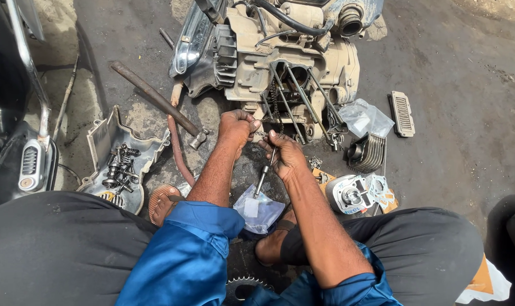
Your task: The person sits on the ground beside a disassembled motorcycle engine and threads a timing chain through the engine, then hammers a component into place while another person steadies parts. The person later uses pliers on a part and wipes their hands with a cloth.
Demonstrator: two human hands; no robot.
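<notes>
A: Below the engine (280,56), what do the hands hold?
B: Left hand (235,127) pinches the chain (275,107); right hand (286,153) grips a tool (262,178), near the far engine opening.

Slim metal screwdriver-like tool (262,177), steel shaft, pinched in right hand (284,154), hanging downward below the grip. Small metal part (260,134), detail too small to tell, held between both hands, fingertips of left hand (235,128) closed on it.
</notes>
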